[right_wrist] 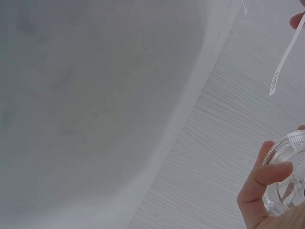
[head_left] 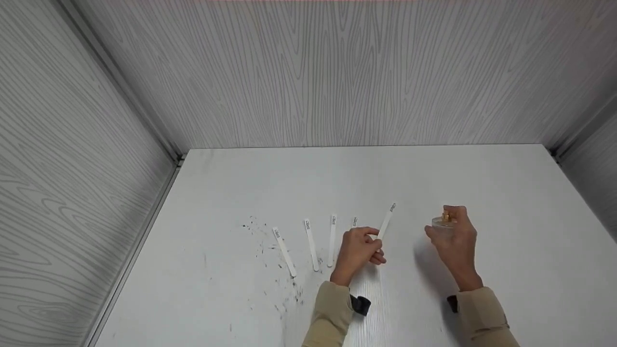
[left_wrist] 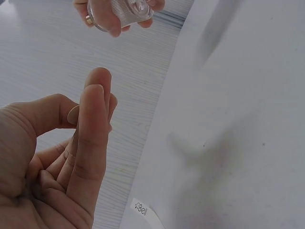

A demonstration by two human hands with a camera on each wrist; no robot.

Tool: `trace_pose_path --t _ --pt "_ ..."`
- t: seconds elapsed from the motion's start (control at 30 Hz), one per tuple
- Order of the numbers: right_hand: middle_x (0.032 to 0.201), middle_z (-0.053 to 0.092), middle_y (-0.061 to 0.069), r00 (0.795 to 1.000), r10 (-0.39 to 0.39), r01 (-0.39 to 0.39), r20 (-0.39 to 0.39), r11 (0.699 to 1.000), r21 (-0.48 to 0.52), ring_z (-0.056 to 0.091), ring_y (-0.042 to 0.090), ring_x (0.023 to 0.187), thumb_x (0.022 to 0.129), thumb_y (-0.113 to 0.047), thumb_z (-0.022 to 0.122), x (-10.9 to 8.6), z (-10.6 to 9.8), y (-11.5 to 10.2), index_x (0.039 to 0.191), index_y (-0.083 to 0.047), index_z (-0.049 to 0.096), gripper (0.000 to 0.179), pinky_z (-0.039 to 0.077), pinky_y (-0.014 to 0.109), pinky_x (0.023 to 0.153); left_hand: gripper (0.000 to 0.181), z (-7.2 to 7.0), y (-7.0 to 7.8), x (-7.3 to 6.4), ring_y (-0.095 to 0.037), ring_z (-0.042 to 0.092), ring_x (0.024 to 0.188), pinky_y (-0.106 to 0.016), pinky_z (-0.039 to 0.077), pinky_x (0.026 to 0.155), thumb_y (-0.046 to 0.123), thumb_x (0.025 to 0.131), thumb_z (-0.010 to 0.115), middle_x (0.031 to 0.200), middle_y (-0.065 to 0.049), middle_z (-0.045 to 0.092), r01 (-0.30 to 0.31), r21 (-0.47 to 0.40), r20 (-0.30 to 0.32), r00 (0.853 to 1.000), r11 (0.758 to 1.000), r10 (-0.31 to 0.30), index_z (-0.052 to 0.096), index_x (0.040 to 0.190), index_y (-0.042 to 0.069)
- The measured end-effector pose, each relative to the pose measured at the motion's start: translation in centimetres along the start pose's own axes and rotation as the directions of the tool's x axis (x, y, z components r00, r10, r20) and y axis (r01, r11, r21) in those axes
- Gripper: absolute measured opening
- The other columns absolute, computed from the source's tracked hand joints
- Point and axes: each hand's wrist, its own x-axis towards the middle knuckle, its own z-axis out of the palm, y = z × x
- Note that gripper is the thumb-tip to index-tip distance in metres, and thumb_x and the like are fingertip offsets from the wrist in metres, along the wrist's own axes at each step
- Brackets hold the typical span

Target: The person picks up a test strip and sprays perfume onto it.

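My left hand (head_left: pixel 359 248) pinches the lower end of a white perfume test strip (head_left: pixel 386 221). The strip tilts up and to the right, its printed end free; in the right wrist view that end (right_wrist: pixel 274 84) reads "Bell". To the right, my right hand (head_left: pixel 457 246) grips a clear glass perfume bottle (head_left: pixel 439 222) with a gold spray nozzle (head_left: pixel 445 215), a finger on top of it. Ribbed glass (right_wrist: pixel 270 198) shows between thumb and fingers in the right wrist view. A gap separates bottle and strip. Another strip (head_left: pixel 355 221) lies partly hidden behind my left hand.
More white test strips lie spread to the left: one far left (head_left: pixel 284 251), one beside it (head_left: pixel 311 245) and one nearer my hand (head_left: pixel 332 241). Dark specks (head_left: pixel 295 284) mark the white tabletop (head_left: pixel 202 202). Wood-grain panels (head_left: pixel 308 72) stand behind and at both sides.
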Motion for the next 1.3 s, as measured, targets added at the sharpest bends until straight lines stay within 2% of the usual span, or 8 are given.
trace_pose_path --t 0.23,0.77,1.1,1.3 --pt "0.113 0.062 0.03 0.999 0.04 -0.04 0.005 0.999 -0.017 0.061 0.041 0.099 0.075 0.015 0.074 0.09 -0.04 -0.27 0.119 0.011 0.055 0.047 0.041 0.01 0.07 0.033 -0.08 -0.12 0.02 -0.023 0.072 0.057 -0.028 0.06 0.053 -0.009 0.09 0.059 0.069 -0.009 0.07 -0.018 0.011 0.006 1.0 1.0 0.018 0.064 0.122 -0.012" --pt "0.112 0.061 0.033 0.999 0.044 -0.044 -0.01 0.999 0.027 0.06 0.04 0.099 0.074 0.018 0.073 0.34 0.03 -0.47 0.116 0.014 0.055 0.046 0.04 0.009 0.074 0.033 -0.14 -0.12 -0.01 -0.023 0.072 0.056 -0.028 0.06 0.053 -0.009 0.089 0.058 0.07 -0.01 0.071 -0.033 0.021 0.011 0.999 0.999 0.033 0.064 0.122 -0.013" --pt "0.112 0.061 0.032 1.0 0.013 -0.013 -0.001 1.0 0.007 0.061 0.042 0.1 0.074 0.017 0.073 0.19 0.16 -0.3 0.114 0.015 0.056 0.043 0.042 0.014 0.075 0.032 -0.06 -0.09 0.0 -0.022 0.072 0.056 -0.027 0.06 0.053 -0.009 0.09 0.059 0.068 -0.008 0.07 -0.029 0.035 -0.002 1.0 0.999 0.029 0.065 0.121 -0.013" --pt "0.107 0.061 0.029 1.0 -0.03 0.03 -0.008 0.999 0.021 0.057 0.03 0.093 0.074 0.017 0.072 -0.01 0.23 -0.12 0.113 0.015 0.056 0.043 0.041 0.016 0.077 0.033 -0.11 -0.05 -0.07 -0.022 0.072 0.057 -0.028 0.06 0.054 -0.009 0.09 0.059 0.069 -0.008 0.071 -0.021 0.016 0.007 1.0 1.0 0.021 0.064 0.123 -0.012"
